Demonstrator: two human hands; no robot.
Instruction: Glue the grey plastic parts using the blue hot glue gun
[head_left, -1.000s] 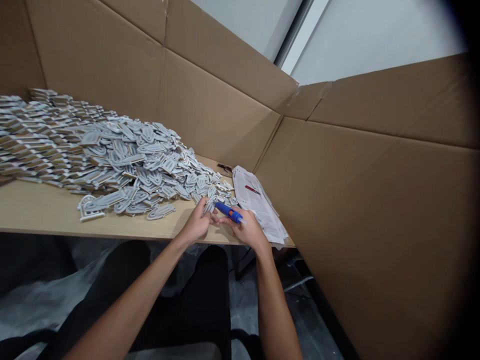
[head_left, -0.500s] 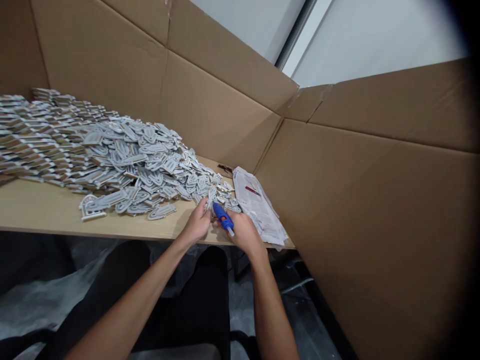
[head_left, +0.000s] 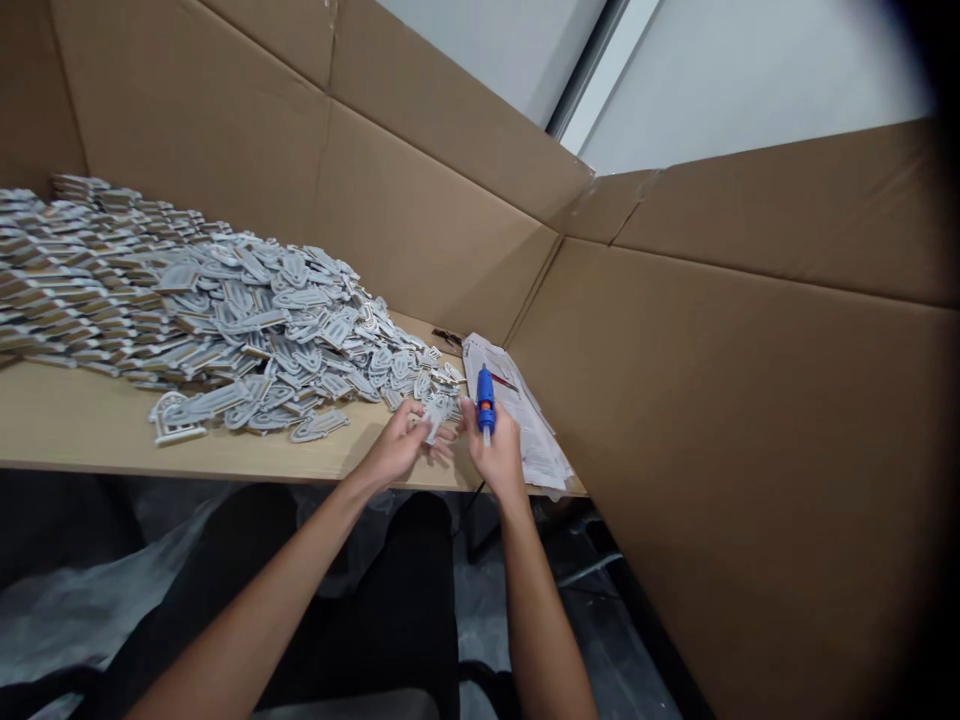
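Note:
My right hand (head_left: pixel 496 447) grips a blue glue gun (head_left: pixel 486 397), its nozzle pointing away from me and a pale glue stick poking from its back end. To the left, my left hand (head_left: pixel 400 446) holds a small grey-white flat piece (head_left: pixel 434 418) between thumb and fingers, just above the table's front edge. The two hands are a short way apart. Right behind them, the large heap of similar grey-white arched pieces (head_left: pixel 300 300) tapers off.
Neat stacks of such pieces (head_left: pixel 82 270) fill the left of the wooden table (head_left: pixel 75 420). Printed sheets (head_left: pixel 544 445) with a red pen (head_left: pixel 505 381) lie at the right, near a dark object (head_left: pixel 448 338). Tall cardboard walls (head_left: pixel 720 380) enclose the back and right side.
My right hand has drawn the glue gun away to the right from the piece and turned it upright in view. The left hand keeps its piece in nearly the same place.

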